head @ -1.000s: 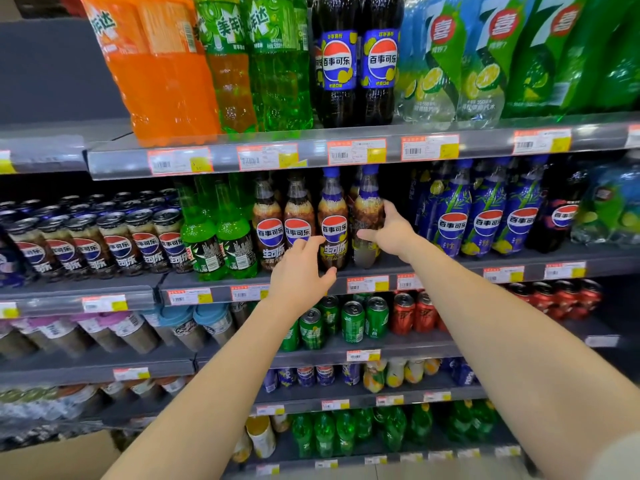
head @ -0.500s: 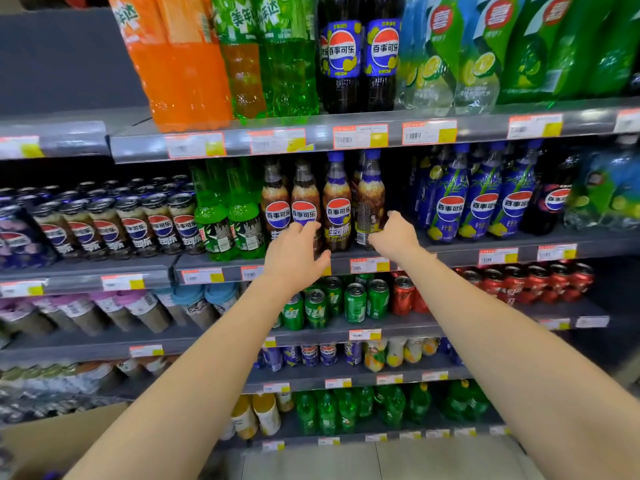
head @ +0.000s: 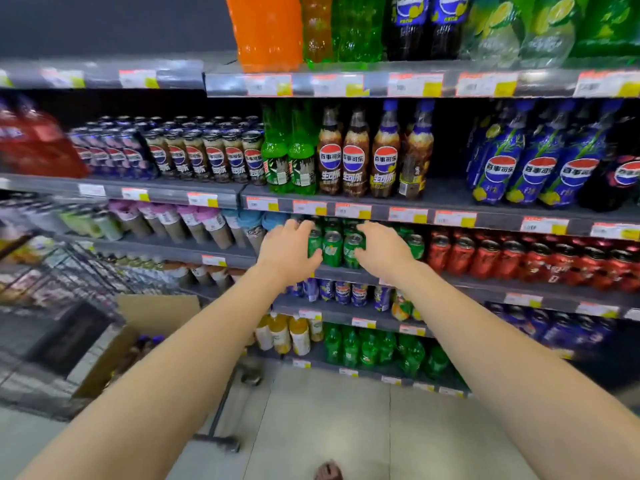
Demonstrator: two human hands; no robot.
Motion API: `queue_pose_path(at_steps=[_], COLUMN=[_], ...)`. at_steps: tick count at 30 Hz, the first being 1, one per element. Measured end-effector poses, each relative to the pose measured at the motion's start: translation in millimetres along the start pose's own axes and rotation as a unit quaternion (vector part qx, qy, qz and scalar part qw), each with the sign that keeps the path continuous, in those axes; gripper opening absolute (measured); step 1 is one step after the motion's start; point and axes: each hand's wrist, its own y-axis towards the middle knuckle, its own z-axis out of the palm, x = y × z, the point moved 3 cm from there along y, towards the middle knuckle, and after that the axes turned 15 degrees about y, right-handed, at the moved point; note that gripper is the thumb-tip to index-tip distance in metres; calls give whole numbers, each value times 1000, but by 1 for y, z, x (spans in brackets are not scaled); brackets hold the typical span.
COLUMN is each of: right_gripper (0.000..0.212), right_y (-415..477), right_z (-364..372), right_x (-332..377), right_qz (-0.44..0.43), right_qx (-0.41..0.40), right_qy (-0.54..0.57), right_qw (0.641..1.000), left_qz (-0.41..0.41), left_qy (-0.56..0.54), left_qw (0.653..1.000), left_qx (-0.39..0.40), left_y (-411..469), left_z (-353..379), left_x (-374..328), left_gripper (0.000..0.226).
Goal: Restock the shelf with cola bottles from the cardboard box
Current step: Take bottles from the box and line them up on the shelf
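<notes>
Several brown cola bottles (head: 374, 157) stand in a row on the second shelf (head: 446, 197), to the right of two green bottles. Both my hands hang empty in front of the shelf below, over the green cans (head: 333, 247). My left hand (head: 289, 249) and my right hand (head: 382, 249) have relaxed, loosely bent fingers and hold nothing. The cardboard box (head: 138, 337) sits at lower left with its flaps open; dark bottles with blue caps show inside it.
A wire cart (head: 62, 306) carries the box at the left, its wheel near the shelf base. Red cans fill the shelf to the right of my hands. Large bottles line the top shelf. Pale floor tiles lie below.
Both hands have dropped from the cola bottles on the second shelf to the level of the green cans. The view has tilted down and left, bringing the box and cart into sight.
</notes>
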Motion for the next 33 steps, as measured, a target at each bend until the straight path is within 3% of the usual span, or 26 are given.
queue_pose_path(at_steps=[10, 22, 27, 33], right_gripper=[60, 46, 62, 64], right_y=[-8, 25, 43, 65], right_z=[141, 361, 453, 520], right_x=[83, 281, 347, 375], right_qz=[-67, -95, -84, -57], right_qx=[93, 220, 260, 277], right_qy=[-9, -43, -52, -55], right_qw=[993, 970, 960, 958], left_qz=[-91, -164, -184, -185], left_qy=[27, 89, 92, 62], left_qw=[992, 970, 961, 959], left_qx=[85, 158, 185, 207], left_y=[-106, -216, -242, -247], left_z=[50, 131, 164, 207], left_x=[120, 379, 473, 531], left_gripper=[61, 60, 56, 55])
